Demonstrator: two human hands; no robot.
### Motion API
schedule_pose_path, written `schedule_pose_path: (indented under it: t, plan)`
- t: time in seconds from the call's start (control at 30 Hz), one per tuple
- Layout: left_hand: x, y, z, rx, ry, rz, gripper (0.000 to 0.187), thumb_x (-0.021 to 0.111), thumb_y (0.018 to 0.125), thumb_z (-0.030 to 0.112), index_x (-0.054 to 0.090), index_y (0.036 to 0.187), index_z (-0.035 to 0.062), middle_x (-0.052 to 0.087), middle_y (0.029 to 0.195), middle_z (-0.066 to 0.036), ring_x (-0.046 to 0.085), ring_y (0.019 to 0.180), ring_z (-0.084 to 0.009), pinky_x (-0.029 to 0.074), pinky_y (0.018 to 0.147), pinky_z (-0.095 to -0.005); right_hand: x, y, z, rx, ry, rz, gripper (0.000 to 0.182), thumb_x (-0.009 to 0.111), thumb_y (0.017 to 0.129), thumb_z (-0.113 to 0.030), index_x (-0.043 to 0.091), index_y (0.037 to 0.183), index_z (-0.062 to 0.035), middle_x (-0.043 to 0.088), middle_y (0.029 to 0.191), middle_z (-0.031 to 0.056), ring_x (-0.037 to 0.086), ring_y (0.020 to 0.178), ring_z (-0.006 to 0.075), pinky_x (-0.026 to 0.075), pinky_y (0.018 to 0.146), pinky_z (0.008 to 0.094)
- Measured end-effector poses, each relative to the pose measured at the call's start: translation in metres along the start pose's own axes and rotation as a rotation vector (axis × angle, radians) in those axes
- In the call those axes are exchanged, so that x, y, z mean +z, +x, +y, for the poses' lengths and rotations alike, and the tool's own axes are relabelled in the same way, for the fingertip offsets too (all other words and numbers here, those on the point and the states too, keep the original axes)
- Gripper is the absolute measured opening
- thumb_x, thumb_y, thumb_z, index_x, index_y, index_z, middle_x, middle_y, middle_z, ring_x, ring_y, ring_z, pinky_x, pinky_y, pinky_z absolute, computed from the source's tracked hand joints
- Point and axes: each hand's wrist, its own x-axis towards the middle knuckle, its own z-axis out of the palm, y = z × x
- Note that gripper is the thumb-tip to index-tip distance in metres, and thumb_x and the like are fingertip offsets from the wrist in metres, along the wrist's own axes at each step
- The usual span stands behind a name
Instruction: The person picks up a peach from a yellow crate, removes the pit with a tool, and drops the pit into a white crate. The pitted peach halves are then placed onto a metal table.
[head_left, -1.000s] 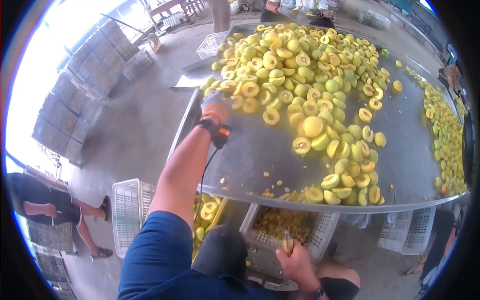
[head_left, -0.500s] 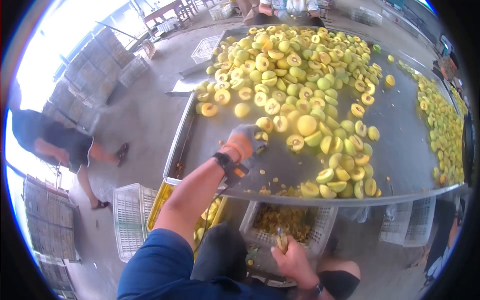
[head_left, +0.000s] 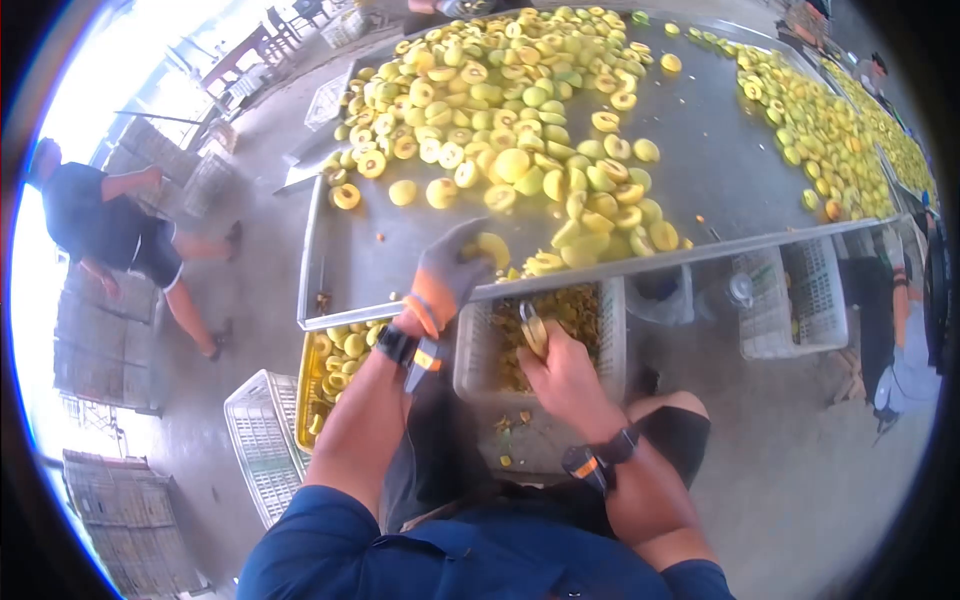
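My left hand [head_left: 450,270], in a grey and orange glove, is closed around a yellow-green fruit half [head_left: 491,249] at the front edge of the metal table [head_left: 345,245]. In my bare right hand [head_left: 570,380] is a short wooden-handled tool [head_left: 535,332] with a metal tip pointing up and away from me. That tool is over a white crate [head_left: 470,350] with brownish fruit scraps in it, apart from the fruit. Beyond my hands lies a big heap of halved stone fruit [head_left: 490,120], many with brown hollows or stones showing.
A yellow crate [head_left: 303,400] with fruit halves stands below the table, left of my legs, beside a white crate [head_left: 260,430]. More fruit [head_left: 810,130] lies along the table's right side. A person [head_left: 110,220] walks at left. Another white crate [head_left: 800,330] stands at right.
My left hand has come back from the heap to the table's front edge with a fruit half. My right hand has risen with the tool, nearer to the left. The view has shifted.
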Motion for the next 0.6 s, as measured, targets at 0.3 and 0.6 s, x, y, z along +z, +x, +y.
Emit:
schedule_pose_path:
  t: [0.3, 0.6]
  plan:
    - [0.040, -0.057, 0.004, 0.081, 0.135, -0.006, 0.045, 0.080, 0.084, 0.012, 0.072, 0.127, 0.0056, 0.076, 0.116, -0.015, 0.074, 0.104, -0.0265, 0.058, 0.092, -0.0368, -0.008, 0.000, 0.004, -0.084, -0.135, 0.039, 0.021, 0.066, 0.096, -0.012, 0.055, 0.104, 0.0048, 0.067, 0.085, 0.0344, 0.065, 0.086, 0.0570, 0.051, 0.073, 0.0580]
    - [0.028, -0.062, 0.017, 0.163, 0.471, -0.180, 0.041, 0.080, 0.085, 0.010, 0.075, 0.126, 0.0050, 0.078, 0.116, -0.014, 0.073, 0.105, -0.0199, 0.057, 0.096, -0.0350, -0.005, -0.002, 0.013, -0.058, -0.275, -0.046, 0.023, 0.062, 0.095, -0.012, 0.054, 0.105, 0.0062, 0.067, 0.086, 0.0363, 0.065, 0.087, 0.0571, 0.050, 0.076, 0.0605]
